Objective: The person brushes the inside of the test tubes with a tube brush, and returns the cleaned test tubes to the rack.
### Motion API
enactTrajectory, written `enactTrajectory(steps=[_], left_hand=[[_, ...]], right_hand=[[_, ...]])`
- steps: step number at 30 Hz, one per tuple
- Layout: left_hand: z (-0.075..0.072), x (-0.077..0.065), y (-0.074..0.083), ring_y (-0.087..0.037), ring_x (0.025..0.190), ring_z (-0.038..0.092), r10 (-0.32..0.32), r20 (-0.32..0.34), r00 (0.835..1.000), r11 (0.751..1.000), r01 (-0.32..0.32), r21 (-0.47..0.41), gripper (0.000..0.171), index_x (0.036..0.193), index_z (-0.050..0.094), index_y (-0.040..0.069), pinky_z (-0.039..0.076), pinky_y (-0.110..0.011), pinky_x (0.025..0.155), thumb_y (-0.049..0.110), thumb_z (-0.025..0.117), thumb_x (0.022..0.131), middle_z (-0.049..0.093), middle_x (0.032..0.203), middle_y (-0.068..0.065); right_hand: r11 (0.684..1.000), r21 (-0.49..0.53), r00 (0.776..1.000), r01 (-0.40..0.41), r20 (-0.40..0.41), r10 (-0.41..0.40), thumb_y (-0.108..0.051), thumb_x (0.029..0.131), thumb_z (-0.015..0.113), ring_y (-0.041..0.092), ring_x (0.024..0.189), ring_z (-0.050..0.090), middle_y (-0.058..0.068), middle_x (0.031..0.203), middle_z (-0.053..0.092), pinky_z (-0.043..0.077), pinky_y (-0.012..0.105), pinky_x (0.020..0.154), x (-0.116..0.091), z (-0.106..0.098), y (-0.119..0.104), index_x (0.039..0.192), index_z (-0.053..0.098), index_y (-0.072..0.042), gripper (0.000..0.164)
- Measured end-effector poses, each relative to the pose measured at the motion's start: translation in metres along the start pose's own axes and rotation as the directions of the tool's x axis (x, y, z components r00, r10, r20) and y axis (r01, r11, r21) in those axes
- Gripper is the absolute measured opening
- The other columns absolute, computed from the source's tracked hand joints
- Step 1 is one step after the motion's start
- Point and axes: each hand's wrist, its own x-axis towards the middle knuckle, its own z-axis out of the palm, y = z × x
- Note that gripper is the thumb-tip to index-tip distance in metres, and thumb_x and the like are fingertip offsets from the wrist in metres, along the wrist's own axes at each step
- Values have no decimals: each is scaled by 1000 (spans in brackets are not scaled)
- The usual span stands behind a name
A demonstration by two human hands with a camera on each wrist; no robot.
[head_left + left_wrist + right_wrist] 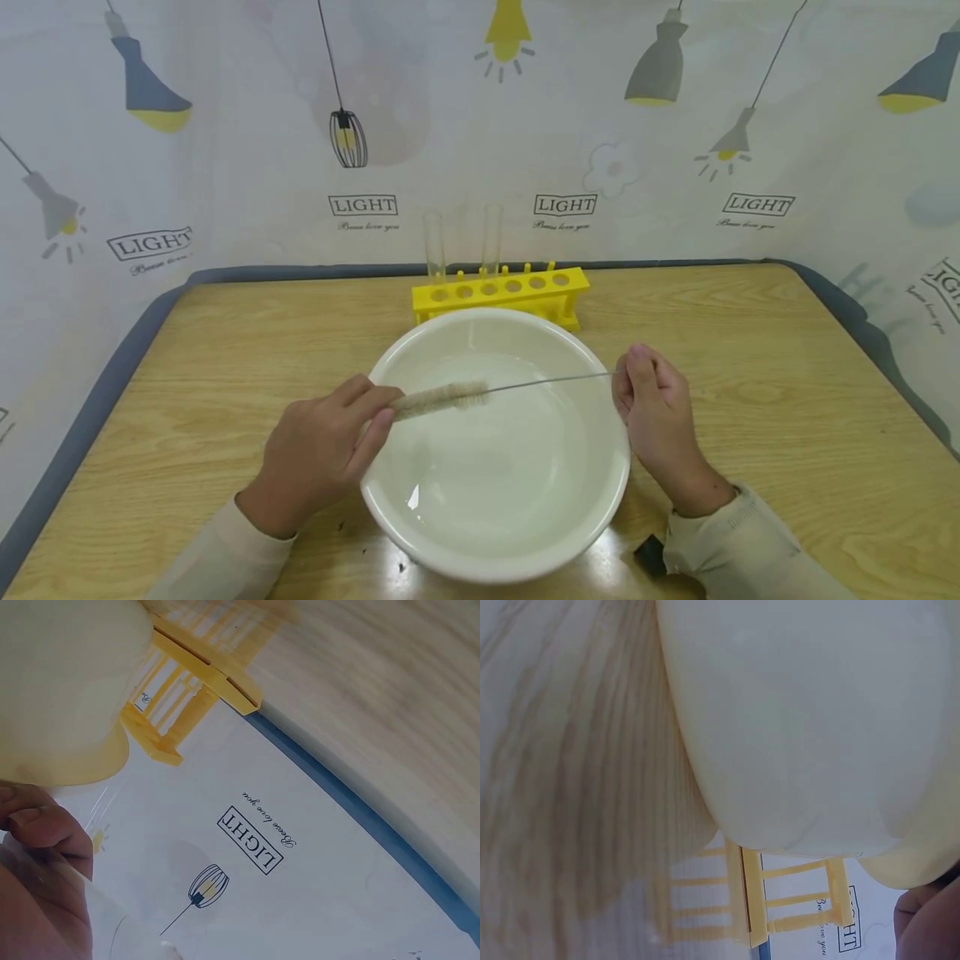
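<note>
My left hand (322, 454) grips a clear test tube (112, 922) over the left side of a white basin (495, 570). Inside the tube lies part of a pale bristle brush (427, 402), whose fluffy end shows past the tube's mouth. From the bristles a thin wire handle (551, 381) runs right, and my right hand (660, 408) pinches its end near the basin's right rim. Water appears to stand in the basin. In the right wrist view, only part of the right hand (934, 922) shows, and the wire is hidden.
Behind the basin stands a yellow test tube rack (426, 300) with two upright clear tubes (491, 242). A small black object (651, 554) lies by the right sleeve. The wooden table (750, 350) ends at a printed backdrop (465, 167).
</note>
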Motion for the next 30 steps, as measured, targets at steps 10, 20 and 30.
enactTrajectory(steps=[10,20,30], left_hand=[[0,-1,-1,-3,50,42,9,-2,1000,1000,-9,5,23,98,66,19,30,-17,40,27,47,90,58,80,5],[0,0,0,-2,49,41,17,0,1000,1000,-17,1,23,98,67,19,29,-16,40,27,47,89,58,79,5],[0,1,-1,-2,49,41,21,-1,1000,1000,-21,3,24,98,67,18,30,-16,40,28,46,90,58,79,4]], right_hand=[[998,-67,1000,-12,-7,11,-21,101,31,15,48,31,3,57,32,28,27,44,-2,1,-2,69,38,2,40],[987,-145,998,63,6,-63,-15,101,32,13,47,32,-1,55,32,28,27,43,-4,3,-2,65,36,-2,39],[962,-251,994,106,29,-102,-11,100,35,9,49,35,-3,56,33,31,24,44,-4,4,-2,66,43,-4,36]])
